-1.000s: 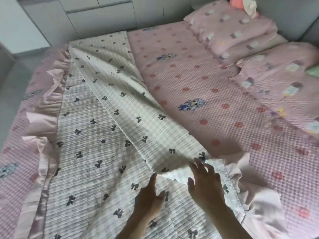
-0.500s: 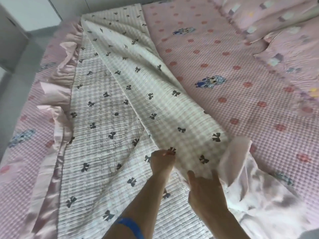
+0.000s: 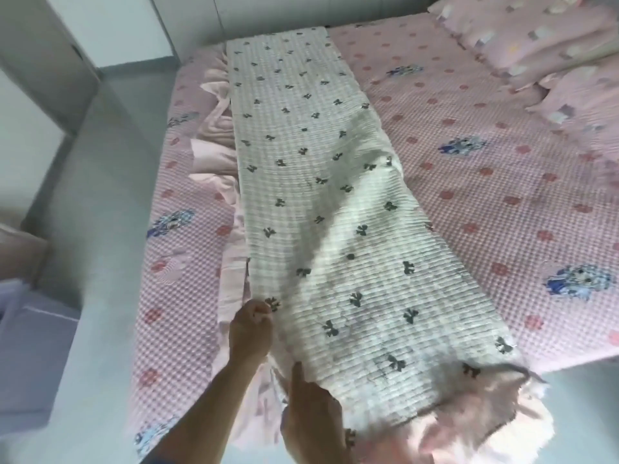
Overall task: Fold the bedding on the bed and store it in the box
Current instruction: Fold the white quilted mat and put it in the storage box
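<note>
On a pink checked bed, the white bow-print quilted blanket now lies folded into a long strip, left hand pinching its edge, right hand's grip unclear; lengthwise fold seems done.

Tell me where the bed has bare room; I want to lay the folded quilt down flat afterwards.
Widest free patch: pink sheet between the white bow-print quilt and the pillows. A narrower strip lies left of the quilt's pink ruffle. Crowded: the near edge, where the left hand and right hand grip the quilt.
</note>
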`<state>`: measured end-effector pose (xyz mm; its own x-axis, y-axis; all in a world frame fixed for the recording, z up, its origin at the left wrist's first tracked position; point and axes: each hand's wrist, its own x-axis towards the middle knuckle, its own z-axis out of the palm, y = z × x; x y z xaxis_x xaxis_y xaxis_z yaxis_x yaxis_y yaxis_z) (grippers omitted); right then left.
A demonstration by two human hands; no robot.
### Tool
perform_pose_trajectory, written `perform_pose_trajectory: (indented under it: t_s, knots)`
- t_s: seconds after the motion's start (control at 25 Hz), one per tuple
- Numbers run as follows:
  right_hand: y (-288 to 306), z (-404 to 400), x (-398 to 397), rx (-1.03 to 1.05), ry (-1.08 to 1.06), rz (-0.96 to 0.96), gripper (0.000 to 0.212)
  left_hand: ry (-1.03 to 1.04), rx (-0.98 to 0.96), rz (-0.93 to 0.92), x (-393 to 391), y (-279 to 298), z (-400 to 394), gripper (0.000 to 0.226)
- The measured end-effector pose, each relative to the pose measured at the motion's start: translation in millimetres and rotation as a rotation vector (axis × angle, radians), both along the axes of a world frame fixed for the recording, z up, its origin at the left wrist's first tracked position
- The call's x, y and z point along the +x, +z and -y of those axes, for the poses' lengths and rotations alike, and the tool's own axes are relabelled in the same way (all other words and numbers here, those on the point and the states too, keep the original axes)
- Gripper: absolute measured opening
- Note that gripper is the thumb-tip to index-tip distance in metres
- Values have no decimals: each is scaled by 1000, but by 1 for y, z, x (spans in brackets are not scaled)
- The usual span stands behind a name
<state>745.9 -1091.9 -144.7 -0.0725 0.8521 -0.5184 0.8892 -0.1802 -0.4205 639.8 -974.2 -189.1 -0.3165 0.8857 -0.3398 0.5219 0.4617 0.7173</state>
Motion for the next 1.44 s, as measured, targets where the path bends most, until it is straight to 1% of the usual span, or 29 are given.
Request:
perform_pose_trajectory:
  t_s: [0.04, 0.08, 0.16, 0.2, 0.24, 0.32, 0.36, 0.4, 0.48, 0.52, 0.6, 0.64, 0.72, 0.8, 0.84, 0.92, 0.96, 1.04, 1.08, 1.16, 1.2, 1.28, 1.36, 1.4, 1.44]
  knots:
    - [-8, 3, -25, -20, -74, -34, 89, 28, 0, 7, -19, -7, 7, 20]
    - [-20, 5, -43, -50, -72, -40, 81, 53, 20, 14, -33, -12, 11, 23]
    - [-40, 12, -61, -100, -38, -107, 67, 107, 28, 55, -48, -22, 22, 22]
    - [-48, 16, -60, -86, -39, -115, 57, 138, -5, 92, -50, -26, 27, 21]
    - [-51, 22, -57, -97, -64, -122, 48, 152, -68, 141, -55, -38, 34, 27]
    - [-55, 34, -34, -111, -148, -99, 37, 106, -217, 219, -57, -57, 53, 46]
    - [-57, 38, -17, -110, -175, -63, 35, 69, -263, 223, -55, -65, 64, 50]
    - [-59, 40, 3, -101, -207, -31, 35, 53, -279, 219, -52, -72, 72, 49]
    - [-65, 38, 47, -82, -289, 24, 36, 73, -316, 161, -40, -73, 85, 40]
    - [-69, 34, 68, -71, -322, 53, 37, 94, -316, 110, -35, -73, 87, 43]
    - [-80, 24, 108, -71, -366, 80, 40, 114, -283, -6, -21, -73, 88, 57]
    - [-84, 19, 122, -61, -373, 90, 42, 125, -270, -47, -17, -76, 87, 59]
    - [-93, 11, 158, 12, -391, 141, 47, 192, -277, -99, -8, -79, 88, 48]
    - [-105, 10, 212, 125, -430, 233, 59, 290, -266, -154, 6, -85, 94, 33]
    - [-114, 9, 239, 143, -462, 284, 66, 315, -252, -192, 11, -85, 97, 27]
    - [-131, 8, 287, 90, -565, 329, 75, 276, -251, -298, 23, -91, 98, 21]
    - [-139, 8, 307, 55, -624, 320, 73, 232, -275, -339, 29, -95, 97, 23]
    - [-147, 15, 335, -39, -706, 287, 56, 160, -303, -384, 33, -101, 97, 25]
    - [-149, 26, 343, -100, -685, 266, 54, 165, -312, -379, 30, -101, 97, 23]
    - [-148, 64, 348, -208, -603, 241, 60, 202, -355, -365, 16, -98, 104, 26]
    - [-147, 85, 349, -227, -615, 212, 57, 209, -391, -358, 10, -96, 110, 28]
    - [-150, 109, 354, -283, -670, 134, 42, 247, -432, -332, 5, -94, 123, 31]
    - [-160, 105, 364, -307, -689, 48, 34, 293, -428, -312, 11, -91, 129, 34]
    - [-163, 98, 367, -289, -703, 3, 27, 314, -415, -331, 15, -88, 128, 39]
    - [-168, 92, 369, -244, -714, -29, 23, 318, -392, -394, 19, -84, 126, 47]
